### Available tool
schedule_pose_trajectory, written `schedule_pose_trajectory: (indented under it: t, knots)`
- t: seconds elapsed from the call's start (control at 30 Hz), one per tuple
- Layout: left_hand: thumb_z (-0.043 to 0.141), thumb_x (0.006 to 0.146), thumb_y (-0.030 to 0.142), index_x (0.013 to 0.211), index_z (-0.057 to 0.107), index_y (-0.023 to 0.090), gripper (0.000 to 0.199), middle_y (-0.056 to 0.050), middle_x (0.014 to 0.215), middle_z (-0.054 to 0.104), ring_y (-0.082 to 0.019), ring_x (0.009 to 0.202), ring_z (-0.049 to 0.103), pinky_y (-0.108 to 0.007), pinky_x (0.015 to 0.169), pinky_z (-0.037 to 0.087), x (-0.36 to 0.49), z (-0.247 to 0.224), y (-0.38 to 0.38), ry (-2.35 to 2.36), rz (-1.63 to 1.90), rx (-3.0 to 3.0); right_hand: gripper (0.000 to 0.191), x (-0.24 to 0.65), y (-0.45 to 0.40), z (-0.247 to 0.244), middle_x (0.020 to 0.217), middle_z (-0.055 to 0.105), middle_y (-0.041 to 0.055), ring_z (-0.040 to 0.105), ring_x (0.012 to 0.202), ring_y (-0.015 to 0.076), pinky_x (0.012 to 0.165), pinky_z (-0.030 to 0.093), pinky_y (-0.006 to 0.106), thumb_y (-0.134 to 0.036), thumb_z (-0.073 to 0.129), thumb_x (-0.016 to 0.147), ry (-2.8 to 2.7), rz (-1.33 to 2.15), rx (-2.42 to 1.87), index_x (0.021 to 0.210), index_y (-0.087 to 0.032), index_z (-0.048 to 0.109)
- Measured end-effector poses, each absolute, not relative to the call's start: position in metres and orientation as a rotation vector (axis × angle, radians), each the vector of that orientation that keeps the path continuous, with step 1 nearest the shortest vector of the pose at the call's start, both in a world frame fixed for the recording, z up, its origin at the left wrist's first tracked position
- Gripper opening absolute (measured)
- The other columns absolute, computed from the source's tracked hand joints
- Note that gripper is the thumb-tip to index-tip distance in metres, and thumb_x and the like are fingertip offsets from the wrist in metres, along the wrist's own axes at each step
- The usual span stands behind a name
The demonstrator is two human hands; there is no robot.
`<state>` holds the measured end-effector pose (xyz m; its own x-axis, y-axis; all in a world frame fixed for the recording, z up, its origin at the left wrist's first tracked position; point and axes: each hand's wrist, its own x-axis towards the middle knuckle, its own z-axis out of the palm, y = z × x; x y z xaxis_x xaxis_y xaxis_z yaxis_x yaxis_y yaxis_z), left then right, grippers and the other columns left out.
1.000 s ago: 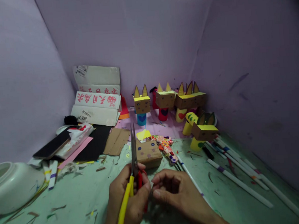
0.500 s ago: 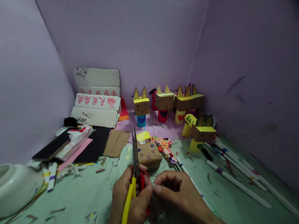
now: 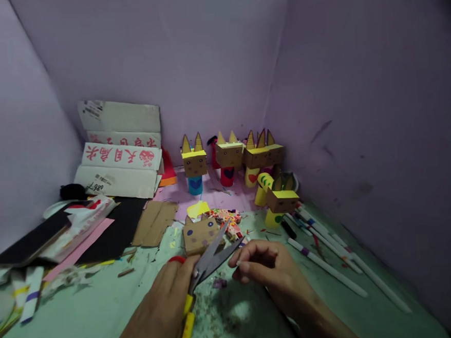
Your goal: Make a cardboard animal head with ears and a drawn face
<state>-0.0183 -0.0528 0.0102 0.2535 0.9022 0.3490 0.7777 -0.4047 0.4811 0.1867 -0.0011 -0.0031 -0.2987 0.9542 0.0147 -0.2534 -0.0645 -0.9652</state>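
Note:
My left hand (image 3: 170, 291) is closed round yellow-handled scissors (image 3: 203, 268), whose blades are spread and point up and right. A bit of red handle shows at its knuckles. To the right, my right hand (image 3: 269, 271) has thumb and fingers pinched together near the blade tips; a tiny pale bit shows at the fingertips, too small to name. Just behind the scissors lies a cardboard box head (image 3: 199, 236) with drawn dark spots and small ears. A flowered piece (image 3: 227, 218) and a yellow paper (image 3: 198, 209) lie behind it.
Cardboard-headed figures stand at the back, one on a blue tube (image 3: 195, 185). White sticks (image 3: 327, 267) lie at the right. Folded white cardboard (image 3: 120, 179), black paper (image 3: 116, 230) and a brown cardboard piece (image 3: 154, 223) are at the left. Scraps litter the green surface (image 3: 84, 312).
The view has turned right, so things appear further left. The scissors have gone from upright and closed to tilted with blades spread. My hands are further apart.

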Motion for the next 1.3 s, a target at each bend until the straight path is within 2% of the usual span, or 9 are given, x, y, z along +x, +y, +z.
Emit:
schedule_pose_trajectory:
  t: [0.13,0.23,0.4,0.67,0.97,1.17,1.3]
  knots:
    - [0.056,0.089,0.032,0.116,0.054,0.017,0.031,-0.008,0.118,0.057,-0.022,0.097,0.06,-0.042,0.08,0.052,-0.019,0.004,-0.058,1.494,0.785,2.316,0.007,0.185,-0.002,0.004,0.053,0.065,0.0008,0.057,0.05,0.0112,0.053,0.045,0.021,-0.021,0.073,0.058,-1.277,1.52,-0.879,0.056,-0.016,0.069]
    - [0.053,0.089,0.029,0.119,0.053,0.019,0.031,-0.007,0.112,0.06,-0.022,0.095,0.06,-0.041,0.08,0.052,-0.019,-0.002,-0.061,1.47,0.749,2.321,0.002,0.183,-0.003,0.007,0.053,0.066,0.0011,0.059,0.052,0.0125,0.053,0.046,0.022,-0.015,0.07,0.055,-1.311,1.5,-0.892,0.054,-0.016,0.069]
    - [0.047,0.075,0.012,0.125,0.05,0.024,0.051,-0.005,0.101,0.063,-0.025,0.09,0.06,-0.039,0.077,0.052,-0.018,-0.008,-0.06,1.452,0.724,2.34,0.009,0.184,-0.003,0.005,0.05,0.066,-0.0007,0.057,0.048,0.011,0.051,0.045,0.021,-0.009,0.066,0.05,-1.281,1.477,-0.954,0.053,-0.017,0.07]
    - [0.044,0.063,0.007,0.124,0.047,0.022,0.063,-0.006,0.1,0.061,-0.025,0.091,0.059,-0.037,0.078,0.051,-0.019,-0.003,-0.055,1.368,0.68,2.405,0.012,0.185,-0.004,0.002,0.048,0.065,-0.0019,0.053,0.045,0.0082,0.047,0.039,0.017,-0.007,0.064,0.046,-1.288,1.43,-1.078,0.05,-0.016,0.07]
    - [0.047,0.064,0.008,0.124,0.046,0.025,0.062,-0.006,0.101,0.061,-0.023,0.09,0.059,-0.033,0.076,0.051,-0.02,-0.006,-0.055,1.368,0.668,2.401,0.008,0.186,-0.003,0.002,0.045,0.063,-0.003,0.051,0.043,0.007,0.046,0.039,0.017,-0.01,0.068,0.044,-1.255,1.474,-1.107,0.047,-0.017,0.069]
    - [0.048,0.072,0.014,0.123,0.049,0.022,0.051,-0.008,0.101,0.059,-0.024,0.09,0.059,-0.031,0.072,0.051,-0.019,-0.01,-0.056,1.397,0.691,2.376,0.009,0.187,-0.002,0.0,0.045,0.063,-0.0033,0.05,0.042,0.0064,0.045,0.036,0.017,-0.009,0.067,0.044,-1.27,1.489,-1.101,0.047,-0.017,0.069]
    - [0.047,0.072,0.014,0.121,0.048,0.023,0.05,-0.006,0.097,0.059,-0.022,0.088,0.059,-0.029,0.071,0.05,-0.017,-0.013,-0.055,1.409,0.68,2.41,0.01,0.187,-0.002,-0.001,0.045,0.063,-0.0031,0.05,0.042,0.0066,0.045,0.035,0.017,-0.008,0.066,0.044,-1.275,1.505,-1.119,0.048,-0.016,0.07]
